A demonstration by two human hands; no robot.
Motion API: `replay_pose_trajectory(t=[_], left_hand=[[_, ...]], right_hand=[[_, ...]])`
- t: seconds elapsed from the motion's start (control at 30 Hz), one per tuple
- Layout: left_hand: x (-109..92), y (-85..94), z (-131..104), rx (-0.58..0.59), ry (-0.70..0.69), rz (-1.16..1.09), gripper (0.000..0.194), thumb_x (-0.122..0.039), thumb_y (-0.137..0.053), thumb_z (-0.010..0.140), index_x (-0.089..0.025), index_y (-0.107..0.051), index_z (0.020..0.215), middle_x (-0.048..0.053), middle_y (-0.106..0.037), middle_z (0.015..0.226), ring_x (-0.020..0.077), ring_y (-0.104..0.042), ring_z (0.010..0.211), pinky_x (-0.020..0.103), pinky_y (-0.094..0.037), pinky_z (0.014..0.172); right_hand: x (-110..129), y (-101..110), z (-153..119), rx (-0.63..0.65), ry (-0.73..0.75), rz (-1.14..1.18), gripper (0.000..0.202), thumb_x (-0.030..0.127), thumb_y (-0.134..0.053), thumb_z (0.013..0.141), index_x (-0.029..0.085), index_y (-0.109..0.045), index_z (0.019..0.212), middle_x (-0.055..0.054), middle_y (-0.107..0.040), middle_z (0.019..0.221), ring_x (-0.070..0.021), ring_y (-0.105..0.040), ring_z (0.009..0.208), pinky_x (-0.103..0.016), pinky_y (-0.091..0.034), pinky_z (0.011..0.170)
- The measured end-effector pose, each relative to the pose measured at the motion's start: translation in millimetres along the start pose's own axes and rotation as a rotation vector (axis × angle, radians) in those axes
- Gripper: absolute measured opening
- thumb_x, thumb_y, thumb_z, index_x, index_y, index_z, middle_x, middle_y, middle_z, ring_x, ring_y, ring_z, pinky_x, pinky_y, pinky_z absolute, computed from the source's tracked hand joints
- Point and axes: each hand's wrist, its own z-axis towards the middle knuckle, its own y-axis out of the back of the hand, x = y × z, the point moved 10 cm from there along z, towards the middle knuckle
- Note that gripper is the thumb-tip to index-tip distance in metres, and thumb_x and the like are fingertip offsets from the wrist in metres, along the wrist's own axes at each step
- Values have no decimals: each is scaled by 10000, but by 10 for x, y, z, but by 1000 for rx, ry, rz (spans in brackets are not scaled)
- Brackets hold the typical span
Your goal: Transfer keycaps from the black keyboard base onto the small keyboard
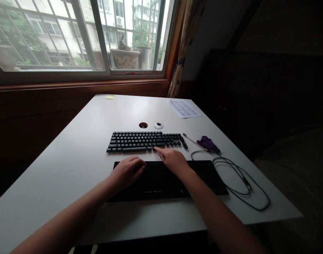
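Observation:
A black keyboard base [161, 181] without visible keycaps lies near the front of the white table; its surface is too dark to make out detail. My left hand [129, 170] rests over its upper left part, fingers curled in towards the thumb, and what they hold, if anything, is hidden. Beyond the base, loose black keycaps [135, 139] are laid out in rows in keyboard order. My right hand [173, 159], with a ring on one finger, reaches across the base. Its index finger extends to a keycap [154, 148] in the bottom row, with the other fingers bent under.
A coiled black cable [246, 183] runs from the base to the right. Beside the keycaps lie a thin brush-like stick [193, 141] and a purple cloth [208, 144]. Farther back are a cable hole [143, 125], its white cover [158, 125], printed paper [184, 108] and yellow notes [110, 97].

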Motion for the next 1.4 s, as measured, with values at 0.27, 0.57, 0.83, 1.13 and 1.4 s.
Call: replay_pose_trajectory(t=[0.27,0.57,0.83,1.13,1.4], left_hand=[[14,-5,2,-13,-10,-5,133,-229,-521,917,-200,-646,955,51,-678,895,192,-634,839,302,-489,773],[16,-29,-9,-12,-26,18,131,-208,-514,923,-191,-637,965,42,-667,895,176,-623,836,296,-488,767],[1,-20,-9,-17,-36,23,120,-195,-526,918,-189,-637,963,39,-663,892,171,-621,832,291,-487,761],[8,-37,-5,-11,-42,23,114,-200,-526,922,-185,-633,958,38,-658,888,170,-615,833,289,-482,759],[2,-38,-7,-11,-40,22,110,-200,-529,922,-186,-633,957,36,-660,891,171,-613,834,294,-482,762]], right_hand=[[-2,-17,12,-1,-3,6,383,346,-425,984,343,-568,1339,-38,-715,1156,-207,-672,967,-306,-487,787],[-5,-35,12,0,-3,-11,394,366,-454,975,348,-540,1359,-25,-714,1160,-207,-673,975,-300,-488,793],[9,-13,-3,-10,-6,-18,394,336,-469,963,337,-555,1348,-21,-708,1175,-206,-667,986,-301,-488,813],[-3,-51,19,25,-19,-41,412,353,-449,969,349,-522,1375,-21,-714,1155,-212,-672,967,-304,-488,778],[3,-63,14,26,-15,-44,417,354,-442,971,357,-514,1382,-19,-705,1181,-215,-673,967,-310,-488,784]])
